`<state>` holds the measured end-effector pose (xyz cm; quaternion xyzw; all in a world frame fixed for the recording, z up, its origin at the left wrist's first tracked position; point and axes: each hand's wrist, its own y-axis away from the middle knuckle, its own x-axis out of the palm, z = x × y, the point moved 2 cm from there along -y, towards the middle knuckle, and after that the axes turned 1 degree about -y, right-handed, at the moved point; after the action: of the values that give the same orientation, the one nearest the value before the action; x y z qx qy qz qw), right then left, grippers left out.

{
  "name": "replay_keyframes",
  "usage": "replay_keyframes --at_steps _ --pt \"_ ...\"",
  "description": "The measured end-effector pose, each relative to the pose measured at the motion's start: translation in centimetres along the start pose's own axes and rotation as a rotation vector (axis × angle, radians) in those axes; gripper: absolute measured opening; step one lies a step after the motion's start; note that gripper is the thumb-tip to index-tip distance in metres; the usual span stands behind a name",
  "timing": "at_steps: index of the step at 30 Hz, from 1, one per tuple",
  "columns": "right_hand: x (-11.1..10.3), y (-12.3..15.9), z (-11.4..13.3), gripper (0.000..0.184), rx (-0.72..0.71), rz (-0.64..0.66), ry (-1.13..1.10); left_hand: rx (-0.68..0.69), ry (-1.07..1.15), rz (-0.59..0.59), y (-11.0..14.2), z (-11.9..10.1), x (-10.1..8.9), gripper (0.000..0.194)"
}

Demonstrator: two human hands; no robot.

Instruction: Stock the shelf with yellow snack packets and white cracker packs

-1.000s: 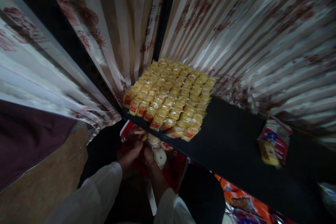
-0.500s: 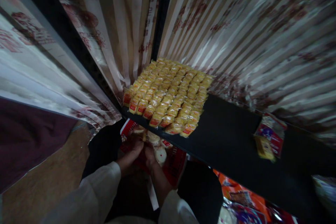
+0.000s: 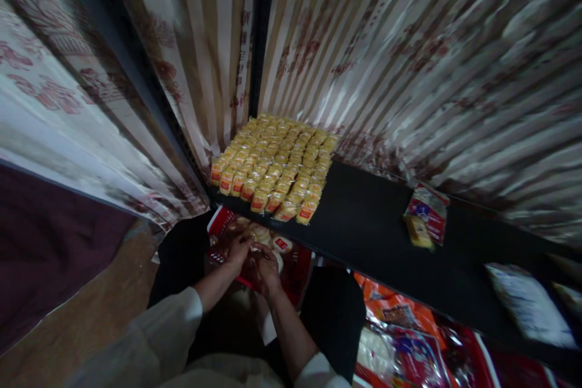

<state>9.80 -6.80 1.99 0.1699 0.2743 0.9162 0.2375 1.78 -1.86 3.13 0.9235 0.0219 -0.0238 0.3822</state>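
Just below the black shelf in the head view, your left hand and right hand meet over pale packets in the red basket, fingers curled, grip indiscernible; one labelled packet lies long axis roughly sideways, its leading end unclear.

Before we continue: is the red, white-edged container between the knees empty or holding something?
Holding something: pale, rounded packets, one red-labelled, show inside the container. Cannot tell how full; the black shelf covers part.

Probably a shop or its stockroom; small wrapped packets fill the left corner of a black shelf in close rows; bagged goods lie below its front edge.
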Motion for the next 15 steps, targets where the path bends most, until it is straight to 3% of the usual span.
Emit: replay_keyframes --at_steps 3,10,15 --pt "-0.8 1.6 1.4 0.04 0.045 -0.032 -0.051 -0.012 0.056 0.024 1.9 -0.9 0.0 0.029" --pt "-3.7 4.3 4.4 0.044 -0.097 -0.1 -0.029 -0.039 0.235 0.122 6.0 -1.9 0.2 0.023" --pt "-5.3 5.3 5.6 0.05 -0.166 -0.013 0.0 -0.058 0.311 0.138 7.6 -2.7 0.4 0.016"
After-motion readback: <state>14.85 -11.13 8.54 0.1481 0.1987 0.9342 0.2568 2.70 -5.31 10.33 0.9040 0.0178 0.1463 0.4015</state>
